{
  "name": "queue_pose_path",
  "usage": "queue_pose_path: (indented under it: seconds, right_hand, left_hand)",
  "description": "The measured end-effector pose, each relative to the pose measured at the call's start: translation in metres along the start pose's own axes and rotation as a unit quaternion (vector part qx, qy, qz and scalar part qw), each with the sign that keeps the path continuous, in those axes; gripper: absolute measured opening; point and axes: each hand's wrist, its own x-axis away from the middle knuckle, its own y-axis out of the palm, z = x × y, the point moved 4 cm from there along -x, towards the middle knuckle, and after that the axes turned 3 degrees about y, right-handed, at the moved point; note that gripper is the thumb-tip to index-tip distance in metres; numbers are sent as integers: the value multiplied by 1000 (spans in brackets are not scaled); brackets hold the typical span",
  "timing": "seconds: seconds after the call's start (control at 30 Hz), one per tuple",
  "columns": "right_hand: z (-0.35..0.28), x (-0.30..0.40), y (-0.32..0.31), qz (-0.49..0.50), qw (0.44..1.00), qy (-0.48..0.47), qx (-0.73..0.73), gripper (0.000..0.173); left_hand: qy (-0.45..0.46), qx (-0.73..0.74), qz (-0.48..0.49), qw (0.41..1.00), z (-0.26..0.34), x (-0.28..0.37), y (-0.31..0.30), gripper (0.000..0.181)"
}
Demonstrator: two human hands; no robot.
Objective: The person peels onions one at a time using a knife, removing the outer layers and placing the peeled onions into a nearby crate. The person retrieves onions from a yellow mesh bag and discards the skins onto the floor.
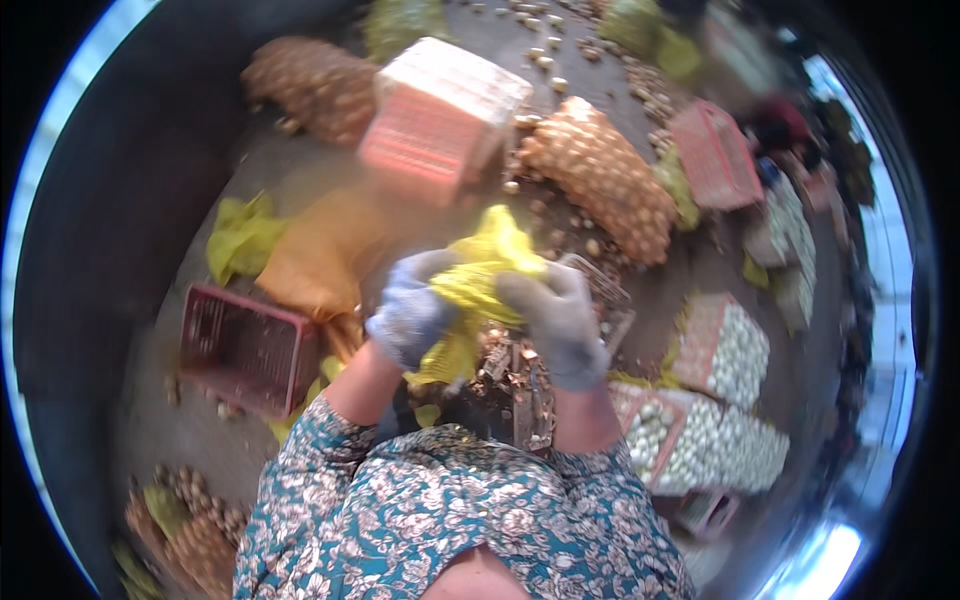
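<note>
Both hands wear pale work gloves and grip one yellow mesh bag point(480, 289), bunched in front of my chest. My left hand point(415, 309) is closed around the left side of the gathered mesh. On the other side, the fingers of my right hand point(556, 319) pinch its folds. Part of the bag hangs down below the left glove. Under the hands lie dry onion skins and wooden slats point(519, 375), partly hidden by the bag and my arms. An orange sack point(322, 259) lies on the floor just beyond my left hand.
A red plastic crate point(251, 352) lies tipped at the left. Farther off stand a pink-and-white crate point(435, 120) and a full mesh sack of onions point(604, 176). Crates of pale peeled onions point(701, 442) stand at the right. Loose onions point(551, 45) are scattered on the floor.
</note>
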Motion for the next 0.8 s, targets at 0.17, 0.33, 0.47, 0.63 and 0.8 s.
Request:
queue_pose_path:
  seconds: [0.17, 0.33, 0.47, 0.63, 0.8]
  right_hand:
    - [103, -10, -36, -26, 995, 31, 95, 41]
    - [148, -16, -82, 34, 847, -42, 528, 79]
    - [201, -76, -34, -72, 707, -60, 700, 84]
    - [231, -124, 8, -223, 837, 58, 497, 34]
    - [279, -104, -39, -59, 983, 38, 168, 32]
  left_hand:
    - [79, -266, -14, 961, -74, 30, -40, 24]
    - [-48, -379, -116, 917, -77, 33, -44, 14]
    - [-65, -446, -181, 874, -90, 21, -16, 20]
    - [-2, -443, -178, 879, -107, 18, -38, 19]
    - [-123, -213, -90, 965, -123, 34, -61, 68]
